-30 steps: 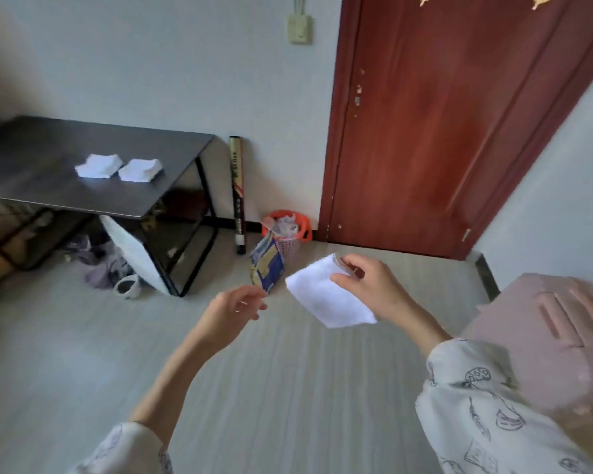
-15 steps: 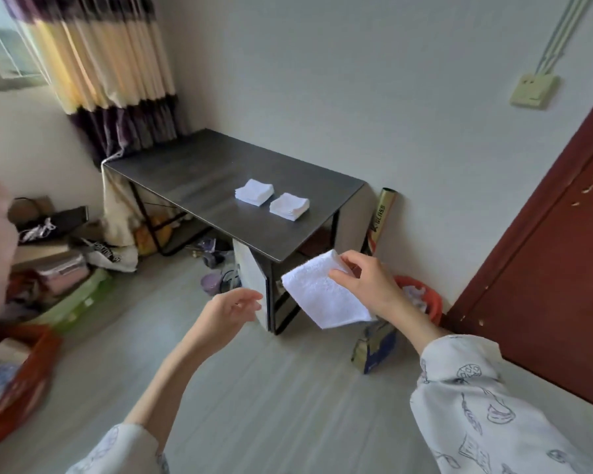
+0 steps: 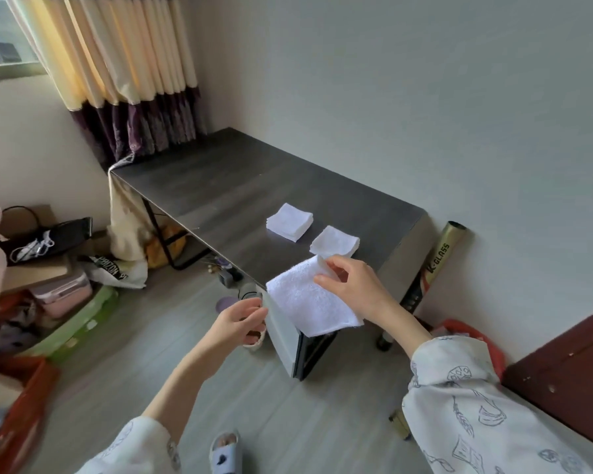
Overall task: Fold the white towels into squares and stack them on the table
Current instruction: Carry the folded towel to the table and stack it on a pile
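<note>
My right hand (image 3: 351, 287) pinches the upper edge of a white towel (image 3: 305, 299), which hangs in the air in front of the near corner of the dark table (image 3: 213, 186). My left hand (image 3: 238, 323) hovers just left of the towel's lower edge, fingers loosely curled, holding nothing. On the table lie two stacks of folded white squares: one stack (image 3: 290, 222) farther back and another (image 3: 334, 244) right behind my right hand.
A gold tube (image 3: 435, 265) leans against the wall right of the table. A red basket (image 3: 473, 340) and a dark red door (image 3: 569, 374) are at the right. Boxes, bags and a green tray (image 3: 79, 323) crowd the floor at the left. A curtain (image 3: 124, 80) hangs behind the table.
My view has swung left from the door toward the table, and I have come closer to it. The right hand keeps its hold on the towel; the left hand stays near it.
</note>
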Available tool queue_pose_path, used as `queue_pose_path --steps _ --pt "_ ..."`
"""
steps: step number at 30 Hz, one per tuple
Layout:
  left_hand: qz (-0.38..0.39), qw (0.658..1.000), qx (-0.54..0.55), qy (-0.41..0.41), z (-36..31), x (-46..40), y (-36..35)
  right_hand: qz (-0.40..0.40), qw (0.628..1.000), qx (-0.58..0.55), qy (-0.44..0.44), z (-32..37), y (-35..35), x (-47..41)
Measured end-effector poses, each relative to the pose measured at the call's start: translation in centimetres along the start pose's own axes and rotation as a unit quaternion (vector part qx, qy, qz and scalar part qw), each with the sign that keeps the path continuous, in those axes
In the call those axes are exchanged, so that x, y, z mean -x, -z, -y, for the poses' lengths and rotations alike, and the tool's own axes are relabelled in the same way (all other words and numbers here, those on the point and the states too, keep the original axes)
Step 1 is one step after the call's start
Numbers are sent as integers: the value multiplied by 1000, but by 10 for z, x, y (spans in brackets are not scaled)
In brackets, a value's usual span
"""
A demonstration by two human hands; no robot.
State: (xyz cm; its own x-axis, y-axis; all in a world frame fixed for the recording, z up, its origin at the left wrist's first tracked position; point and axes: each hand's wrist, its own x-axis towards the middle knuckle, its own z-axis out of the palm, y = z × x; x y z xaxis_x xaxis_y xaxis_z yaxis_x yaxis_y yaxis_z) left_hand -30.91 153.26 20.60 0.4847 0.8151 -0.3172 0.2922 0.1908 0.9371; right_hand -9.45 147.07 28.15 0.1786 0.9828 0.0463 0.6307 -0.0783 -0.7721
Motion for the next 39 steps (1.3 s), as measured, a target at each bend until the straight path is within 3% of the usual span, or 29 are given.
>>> queue_pose_path --steps 4,8,13,21,29,39 --pt "92 989 104 58 4 -89 48 24 999 16 -15 0 -32 -83" --pt "171 978 107 47 -16 -155 91 24 998 -24 -49 12 -58 -158" --pt "177 972 151 18 -54 -224 128 -47 981 -141 -128 6 -68 -230" --pt "110 992 -47 29 -54 -338 138 -61 938 -176 -293 -69 -100 -305" --pt "146 975 -158 56 -56 -464 117 -35 900 -216 -377 -137 -95 -383" --pt "188 953 -223 79 -42 -572 89 -64 856 -218 -465 -198 -101 -445"
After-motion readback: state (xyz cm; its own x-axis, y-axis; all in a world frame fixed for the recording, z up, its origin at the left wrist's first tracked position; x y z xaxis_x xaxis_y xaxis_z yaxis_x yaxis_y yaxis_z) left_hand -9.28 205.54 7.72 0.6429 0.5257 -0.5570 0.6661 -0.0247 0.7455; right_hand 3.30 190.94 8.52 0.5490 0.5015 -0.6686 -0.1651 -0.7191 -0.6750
